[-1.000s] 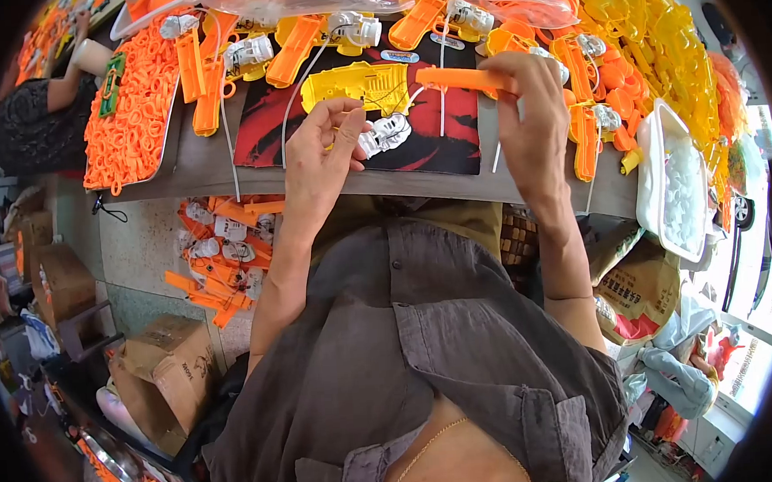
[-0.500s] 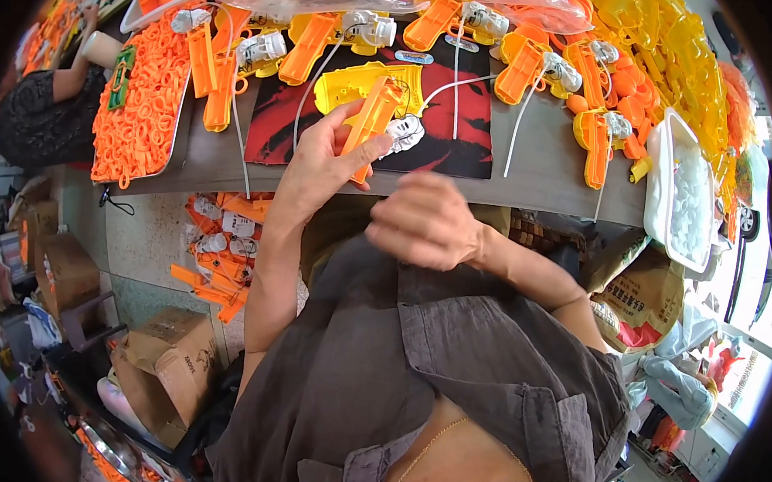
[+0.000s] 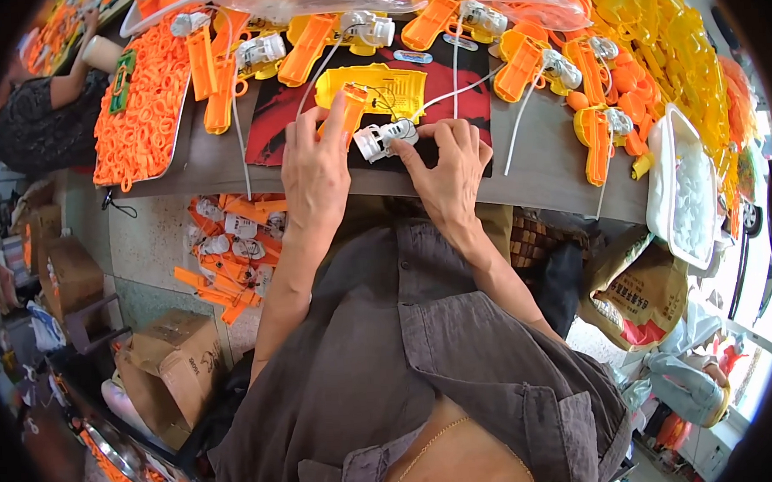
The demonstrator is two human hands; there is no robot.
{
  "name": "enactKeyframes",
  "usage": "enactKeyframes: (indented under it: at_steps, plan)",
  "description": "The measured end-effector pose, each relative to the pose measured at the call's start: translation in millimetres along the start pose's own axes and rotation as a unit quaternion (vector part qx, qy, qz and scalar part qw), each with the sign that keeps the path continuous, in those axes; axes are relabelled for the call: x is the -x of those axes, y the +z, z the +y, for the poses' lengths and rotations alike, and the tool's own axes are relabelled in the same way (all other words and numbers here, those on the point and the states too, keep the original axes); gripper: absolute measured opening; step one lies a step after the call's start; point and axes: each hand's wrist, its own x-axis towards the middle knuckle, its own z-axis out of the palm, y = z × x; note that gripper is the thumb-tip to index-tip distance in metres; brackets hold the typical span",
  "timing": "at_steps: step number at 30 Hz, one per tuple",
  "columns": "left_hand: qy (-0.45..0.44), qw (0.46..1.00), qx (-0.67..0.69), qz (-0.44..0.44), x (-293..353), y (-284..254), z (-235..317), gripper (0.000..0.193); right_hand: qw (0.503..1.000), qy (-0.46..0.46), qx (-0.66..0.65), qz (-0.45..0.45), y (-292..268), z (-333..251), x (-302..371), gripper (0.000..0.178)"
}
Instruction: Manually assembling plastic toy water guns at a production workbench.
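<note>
My left hand (image 3: pixel 316 162) grips an orange plastic handle (image 3: pixel 354 113), its fingers on the near part of it. A white plastic mechanism (image 3: pixel 381 142) is pinched at its right end by my right hand (image 3: pixel 448 163). Thin dark wires run between handle and mechanism. Just beyond them a yellow half shell (image 3: pixel 404 85) lies hollow side up on the red and black mat (image 3: pixel 275 125). From near the mechanism a thin white tube (image 3: pixel 461 90) stretches to the right.
Several orange-and-yellow toy guns (image 3: pixel 310 48) with white mechanisms line the table's back and right. A tray of orange rings (image 3: pixel 139 114) sits left, a white tub (image 3: pixel 684 186) right. Yellow shells (image 3: pixel 655 52) are heaped far right. A person (image 3: pixel 43 111) sits at far left.
My right hand has come up from near my body to the mat and taken hold of the white mechanism. My left hand has turned and lowered the orange handle.
</note>
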Motion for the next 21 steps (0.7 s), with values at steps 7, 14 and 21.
enactKeyframes:
  at_steps: [7, 14, 21]
  plan:
    - [0.053, 0.998, -0.028, 0.032, 1.5, 11.5, -5.4, 0.053, 0.978, 0.108, -0.168, -0.056, -5.8, -13.0, -22.7, 0.040]
    - [0.087, 0.996, 0.029, 0.022, 2.8, 8.5, -17.5, 0.058, 0.988, 0.000, -0.007, -0.152, -18.7, 21.4, -93.5, 0.035]
    - [0.057, 0.992, 0.090, 0.071, -11.5, 10.4, -3.9, 0.048, 0.974, -0.197, -0.079, -0.081, -1.9, 26.8, -88.6, 0.025]
